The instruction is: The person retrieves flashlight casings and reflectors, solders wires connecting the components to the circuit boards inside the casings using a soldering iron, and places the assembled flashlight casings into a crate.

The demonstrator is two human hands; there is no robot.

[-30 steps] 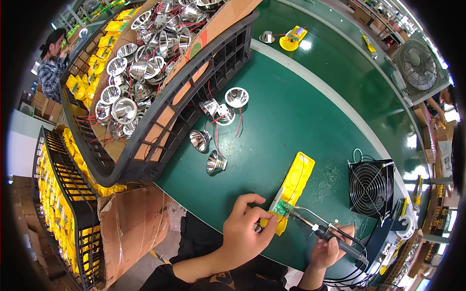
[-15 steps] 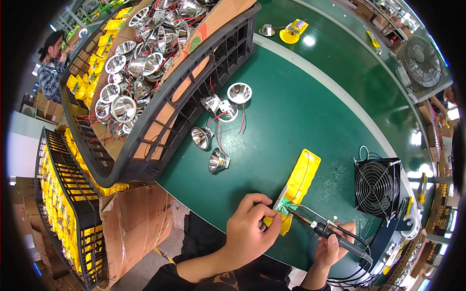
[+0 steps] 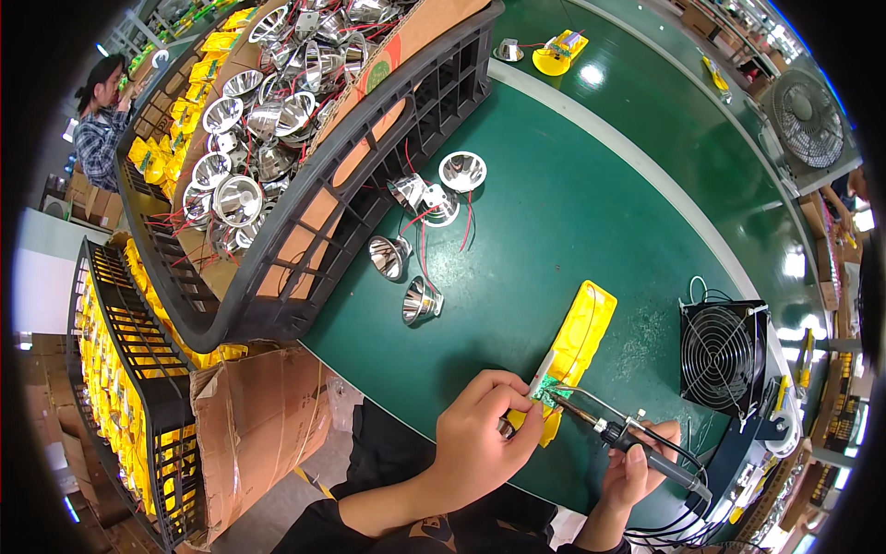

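My left hand (image 3: pixel 480 441) pinches a thin white strip at the near end of a long yellow housing (image 3: pixel 580 340) lying on the green bench (image 3: pixel 572 212). A small green circuit board (image 3: pixel 554 386) sits in that end of the housing. My right hand (image 3: pixel 637 466) grips a black soldering iron (image 3: pixel 637 441), whose metal tip touches the green board. Several shiny silver reflector cups with red and white wires (image 3: pixel 420 231) lie loose on the bench to the upper left of my hands.
A black plastic crate (image 3: pixel 369 175) full of silver reflectors stands at the left. Another crate (image 3: pixel 129 369) holds yellow parts, next to a cardboard box (image 3: pixel 249 425). A black fan (image 3: pixel 724 355) stands at the right. A person (image 3: pixel 97 120) works at far left.
My left hand has shifted slightly right along the housing end. The soldering iron stays on the green board. The view has drifted a little.
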